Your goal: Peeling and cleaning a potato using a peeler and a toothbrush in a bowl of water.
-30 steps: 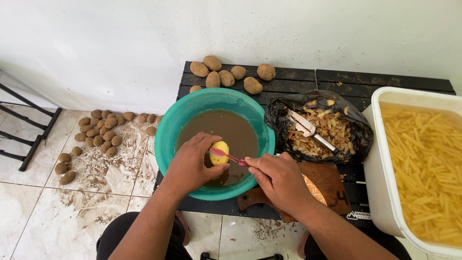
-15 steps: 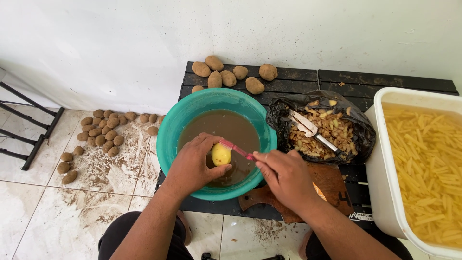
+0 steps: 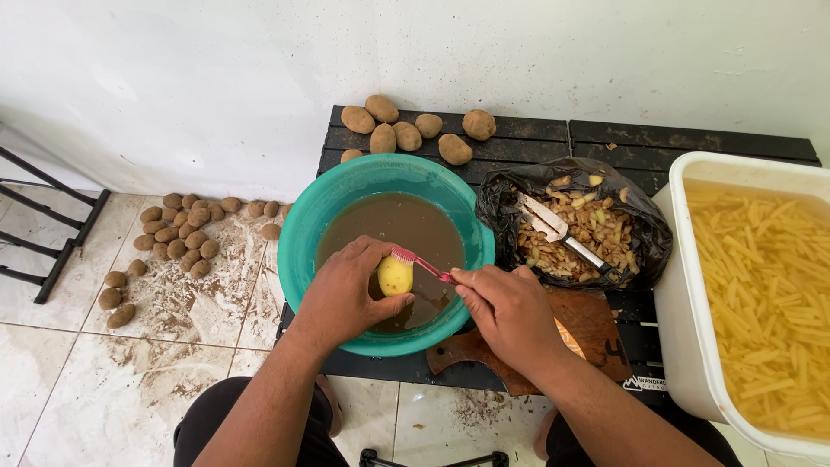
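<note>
1. Over the teal basin point(image 3: 298, 251), the left hand point(image 3: 341, 294) cups a peeled yellow potato point(image 3: 395, 276), fingers curled round its left and near sides, thumb beneath it.
2. Right of it, the right hand point(image 3: 510, 316) pinches the handle of a red brush point(image 3: 421, 262), fingers closed tight on it; the bristle head rests on the potato's top, far edge.
3. Below the potato lies muddy brown water point(image 3: 406, 225), filling most of the basin; the potato sits just above or at its surface, I cannot tell which.
4. Far along the black table point(image 3: 692, 143), a cluster of unpeeled potatoes point(image 3: 406, 130) lies against the wall.
5. Right of the basin, a black bag point(image 3: 501, 207) holds peelings, with a peeler point(image 3: 558, 233) lying on them.
6. At the far right, a white tub point(image 3: 679, 285) holds cut potato strips point(image 3: 761, 277) in water.
7. Near the right wrist, a wooden board point(image 3: 588, 324) lies on the table, partly hidden by that hand.
8. On the floor to the left, more unpeeled potatoes point(image 3: 177, 238) lie on dirty tiles.
9. Risks, as I judge them: the wet potato could slip from the cupped fingers and drop into the murky water, splashing mud toward the tub; a hard stroke could skid the brush off the rounded skin and flick dirty drops onto the strips.
</note>
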